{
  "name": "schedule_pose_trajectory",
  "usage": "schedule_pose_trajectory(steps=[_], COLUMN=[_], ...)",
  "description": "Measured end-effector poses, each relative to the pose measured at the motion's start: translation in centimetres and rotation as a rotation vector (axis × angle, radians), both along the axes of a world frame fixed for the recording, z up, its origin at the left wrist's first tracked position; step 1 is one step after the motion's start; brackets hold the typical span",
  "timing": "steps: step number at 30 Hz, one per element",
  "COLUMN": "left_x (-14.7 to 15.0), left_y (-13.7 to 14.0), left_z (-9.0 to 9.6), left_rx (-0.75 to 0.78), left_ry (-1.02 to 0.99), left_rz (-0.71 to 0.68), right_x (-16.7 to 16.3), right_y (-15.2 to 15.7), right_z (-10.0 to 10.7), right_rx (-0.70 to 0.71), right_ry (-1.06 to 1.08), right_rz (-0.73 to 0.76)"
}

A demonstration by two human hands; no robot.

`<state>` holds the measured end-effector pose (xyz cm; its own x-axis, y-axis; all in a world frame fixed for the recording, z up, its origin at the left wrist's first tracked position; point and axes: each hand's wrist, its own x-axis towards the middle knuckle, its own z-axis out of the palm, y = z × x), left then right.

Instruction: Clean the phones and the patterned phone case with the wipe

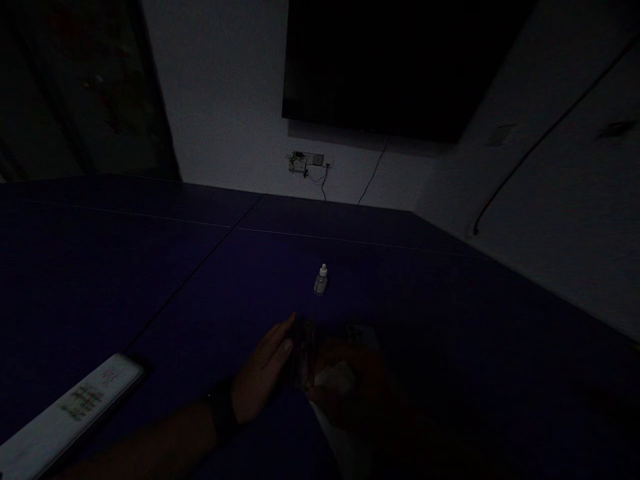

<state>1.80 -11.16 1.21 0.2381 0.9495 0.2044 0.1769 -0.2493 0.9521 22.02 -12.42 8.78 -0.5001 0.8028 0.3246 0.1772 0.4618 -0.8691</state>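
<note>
The scene is very dark. My left hand, with a dark band on its wrist, has its fingers stretched out along the left side of a dark, slightly shiny object. What that object is, I cannot make out. Close by on the right, my right hand is closed on a white cloth, which may be tissue and hangs down toward the bottom of the view. Shadow hides much of this hand. Beyond both hands, a small bottle with a white dropper top stands upright on the dark blue surface.
A long white box with printing lies at the lower left. At the back, a wall carries sockets with plugs and cables, under a large black screen. Another cable runs down the right wall.
</note>
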Motion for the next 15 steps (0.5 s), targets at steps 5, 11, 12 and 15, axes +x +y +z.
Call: schedule_pose_trajectory(steps=[5, 11, 12, 15], left_x=[-0.6, -0.4, -0.5, -0.9], left_y=[-0.3, -0.1, 0.0, 0.5], left_z=[0.1, -0.1, -0.1, -0.4], left_rx=[0.374, 0.203, 0.16, 0.045], left_ry=[0.127, 0.067, 0.03, -0.045], left_rz=[-0.189, -0.232, -0.244, -0.287], right_x=[0.3, 0.5, 0.9, 2.1], right_y=[0.6, 1.6, 2.1, 3.8], right_z=[0.6, 0.1, 0.2, 0.1], right_rx=[-0.253, -0.292, -0.296, -0.256], right_ry=[-0.083, -0.045, -0.054, -0.121], right_rz=[-0.149, 0.039, 0.093, 0.028])
